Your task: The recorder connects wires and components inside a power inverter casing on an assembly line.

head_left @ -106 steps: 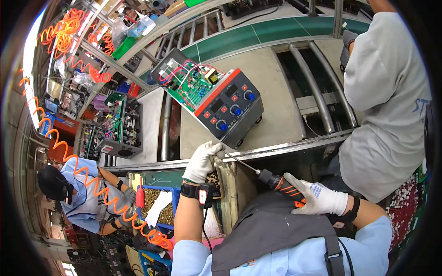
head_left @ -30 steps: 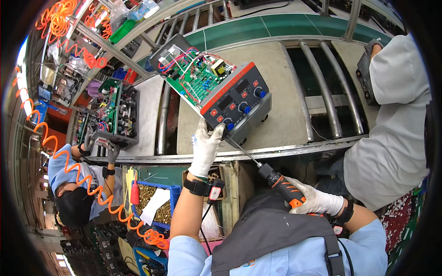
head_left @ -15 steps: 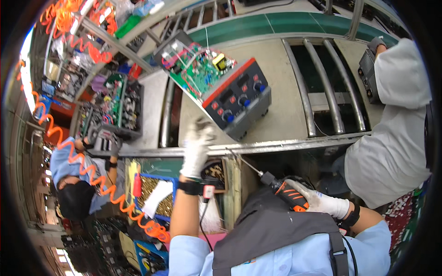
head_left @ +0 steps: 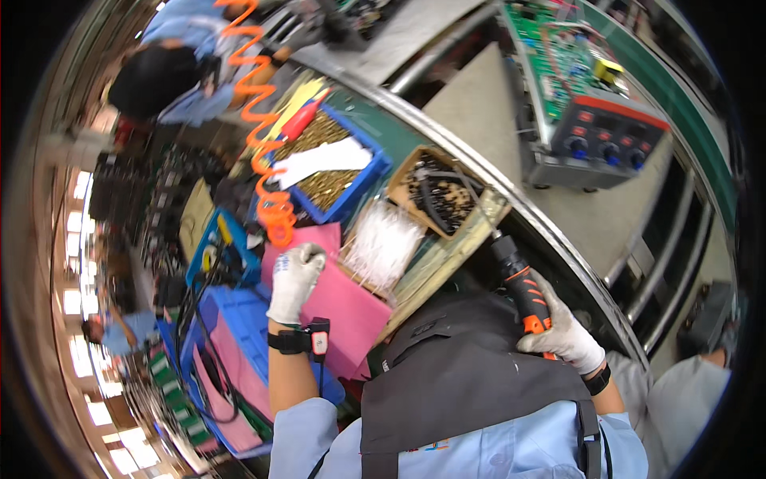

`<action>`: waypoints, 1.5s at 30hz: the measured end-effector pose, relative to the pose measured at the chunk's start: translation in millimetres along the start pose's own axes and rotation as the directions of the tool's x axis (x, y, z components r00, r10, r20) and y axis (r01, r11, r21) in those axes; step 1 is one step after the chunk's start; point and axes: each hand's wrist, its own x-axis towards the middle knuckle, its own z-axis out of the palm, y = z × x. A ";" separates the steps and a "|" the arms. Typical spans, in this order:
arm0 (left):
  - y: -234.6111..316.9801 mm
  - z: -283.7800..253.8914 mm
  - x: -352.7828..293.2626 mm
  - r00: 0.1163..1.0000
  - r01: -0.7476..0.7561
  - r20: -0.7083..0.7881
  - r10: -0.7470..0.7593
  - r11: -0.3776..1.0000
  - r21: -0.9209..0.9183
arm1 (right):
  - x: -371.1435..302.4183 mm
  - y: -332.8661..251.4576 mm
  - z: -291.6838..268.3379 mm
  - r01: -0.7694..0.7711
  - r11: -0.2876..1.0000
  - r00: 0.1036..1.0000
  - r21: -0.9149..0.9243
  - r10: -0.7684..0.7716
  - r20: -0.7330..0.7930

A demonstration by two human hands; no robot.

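My right hand, in a white glove, is wrapped round a black and orange power screwdriver. Its long thin bit points up and left, over the edge of a box of small black and tan parts. My left hand, gloved too, hangs over a pink sheet with its fingers curled in; whatever they may hold is hidden. Up on the right, on the conveyor, stands an uncovered grey device with blue knobs and a green circuit board.
A blue tray holds brass-coloured small parts and a white piece; beside it lies a box of white strips. An orange coiled hose hangs at left. A blue crate stands below. Another person works at upper left.
My view has swung left, so the device now appears farther right. My left hand has gone from beside the device to above the pink sheet. The screwdriver stays in my right hand.
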 end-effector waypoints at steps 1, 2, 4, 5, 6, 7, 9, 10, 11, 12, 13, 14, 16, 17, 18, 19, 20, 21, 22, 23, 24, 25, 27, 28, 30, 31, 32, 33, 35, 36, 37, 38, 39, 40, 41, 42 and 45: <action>-10.7 1.3 -14.3 1.000 0.005 -0.012 -0.004 0.999 0.035 | 10.0 -0.6 4.2 0.043 0.999 0.999 -0.027 -0.044 -0.021; -10.8 5.7 -23.1 1.000 -0.001 -0.012 0.002 0.997 0.073 | 19.2 -3.4 10.3 0.040 0.999 0.999 -0.015 -0.040 0.010; 12.9 12.6 -33.5 0.990 0.137 0.052 -0.133 0.987 -0.082 | 32.5 -9.9 21.4 0.018 1.000 0.999 0.007 -0.018 0.043; 20.6 20.0 -29.5 0.996 0.076 0.058 -0.071 0.992 -0.103 | 38.5 -4.4 25.4 0.053 0.998 0.996 -0.021 -0.051 0.077; 27.8 28.9 -23.3 0.998 0.012 0.058 -0.005 0.992 -0.125 | 40.3 -5.2 33.3 0.039 0.998 0.995 0.039 -0.043 0.091; 33.6 43.3 -9.8 0.980 -0.195 0.027 0.196 0.981 -0.021 | 39.6 -5.0 35.1 0.021 1.000 0.996 0.013 -0.022 0.085; 49.0 77.6 27.0 0.885 -0.460 -0.014 0.466 0.878 0.129 | 37.4 -5.4 38.0 0.009 0.999 0.998 -0.034 -0.007 0.058; 59.8 93.9 44.3 0.844 -0.524 -0.034 0.536 0.836 0.165 | 33.2 -5.2 37.7 0.006 0.998 0.999 -0.056 -0.004 0.033; 69.9 106.3 63.5 0.849 -0.511 0.011 0.528 0.816 0.271 | 28.4 -4.8 36.9 0.004 0.997 1.000 -0.077 -0.005 -0.005; 83.3 117.6 81.2 0.847 -0.509 0.058 0.528 0.774 0.376 | 22.0 -3.8 35.7 0.034 0.994 0.999 -0.105 -0.038 -0.030; 91.1 123.9 94.1 0.782 -0.570 0.046 0.622 0.682 0.459 | 15.2 -1.1 35.3 0.061 0.989 0.996 -0.132 -0.070 -0.059; 86.0 142.4 115.9 0.802 -0.546 0.068 0.594 0.681 0.488 | 8.3 2.2 35.8 0.088 0.983 0.991 -0.162 -0.104 -0.089; 81.2 161.2 136.3 0.826 -0.542 0.189 0.531 0.654 0.529 | -3.6 13.3 33.0 0.085 0.979 0.985 -0.186 -0.111 -0.132; 86.4 163.9 140.6 0.839 -0.535 0.254 0.481 0.647 0.543 | -9.3 23.0 29.5 0.063 0.979 0.983 -0.192 -0.095 -0.159; 90.0 165.0 143.9 0.852 -0.522 0.309 0.422 0.640 0.564 | -14.7 30.5 26.1 0.041 0.979 0.981 -0.200 -0.078 -0.178; 86.8 167.5 148.3 0.840 -0.540 0.311 0.444 0.631 0.557 | -19.7 34.4 23.4 0.074 0.974 0.973 -0.214 -0.118 -0.199; 79.8 169.7 150.6 0.833 -0.549 0.309 0.459 0.622 0.558 | -23.3 38.6 20.6 0.110 0.967 0.965 -0.229 -0.159 -0.209; 77.1 168.1 150.6 0.812 -0.576 0.274 0.515 0.631 0.520 | -26.9 41.3 17.9 0.149 0.957 0.956 -0.248 -0.204 -0.213; 76.0 165.4 151.0 0.788 -0.602 0.231 0.571 0.636 0.482 | -29.7 46.7 14.4 0.175 0.952 0.948 -0.253 -0.232 -0.219; 77.6 161.0 150.8 0.784 -0.606 0.207 0.585 0.649 0.459 | -31.9 52.8 9.5 0.207 0.943 0.939 -0.260 -0.266 -0.219; 77.1 155.4 151.0 0.789 -0.601 0.235 0.568 0.633 0.488 | -33.1 56.5 6.3 0.238 0.933 0.930 -0.269 -0.299 -0.215; 80.1 153.9 151.6 0.833 -0.546 0.259 0.488 0.655 0.522 | -34.6 55.9 3.1 0.246 0.932 0.930 -0.265 -0.304 -0.207; 93.6 147.6 143.8 0.883 -0.469 0.286 0.372 0.685 0.558 | -35.4 50.6 -4.0 0.262 0.928 0.934 -0.265 -0.313 -0.172; 102.1 145.7 136.9 0.890 -0.455 0.298 0.344 0.694 0.559 | -34.1 49.1 -6.2 0.285 0.920 0.926 -0.270 -0.337 -0.170; 96.5 151.5 139.7 0.887 -0.455 0.353 0.298 0.695 0.557 | -32.9 44.1 -8.7 0.327 0.900 0.913 -0.289 -0.379 -0.149; 91.9 152.4 141.5 0.892 -0.446 0.341 0.297 0.696 0.563 | -33.2 39.2 -9.7 0.312 0.915 0.929 -0.256 -0.351 -0.119; 92.1 154.2 139.6 0.895 -0.441 0.336 0.294 0.701 0.561 | -34.1 35.7 -10.9 0.284 0.932 0.946 -0.225 -0.310 -0.092; 91.6 151.8 139.4 0.896 -0.439 0.329 0.298 0.705 0.557 | -33.1 32.4 -11.6 0.254 0.947 0.961 -0.196 -0.270 -0.062; 95.1 146.2 141.2 0.909 -0.417 0.240 0.340 0.748 0.516 | -29.0 32.0 -11.3 0.283 0.931 0.950 -0.230 -0.305 -0.068; 100.6 142.7 137.9 0.915 -0.403 0.202 0.350 0.771 0.492 | -26.1 34.3 -10.3 0.287 0.927 0.948 -0.242 -0.312 -0.069; 107.4 137.9 133.6 0.936 -0.352 0.143 0.322 0.820 0.451 | -24.9 35.2 -8.9 0.269 0.933 0.953 -0.237 -0.294 -0.077; 116.0 124.7 128.5 0.948 -0.317 0.111 0.297 0.887 0.335 | -25.1 32.5 -6.4 0.264 0.936 0.955 -0.234 -0.287 -0.071; 95.9 125.4 138.3 0.929 -0.366 0.106 0.355 0.923 0.122 | -25.3 30.0 -4.0 0.258 0.938 0.958 -0.231 -0.280 -0.066; 75.2 125.6 148.0 0.907 -0.404 0.084 0.412 0.910 -0.096 | -25.3 29.0 -2.7 0.257 0.927 0.959 -0.274 -0.279 -0.045; 96.6 118.8 134.3 0.927 -0.116 0.237 0.291 0.824 -0.555 | -25.0 31.9 -4.6 0.256 0.917 0.958 -0.305 -0.283 -0.048; 122.4 112.0 113.7 0.878 0.250 0.415 0.238 0.513 -0.821 | -24.4 31.4 -3.7 0.257 0.905 0.956 -0.338 -0.288 -0.044; 124.8 113.8 104.3 0.816 0.465 0.476 0.328 0.118 -0.878 | -18.4 20.7 2.7 0.340 0.856 0.937 -0.389 -0.345 0.060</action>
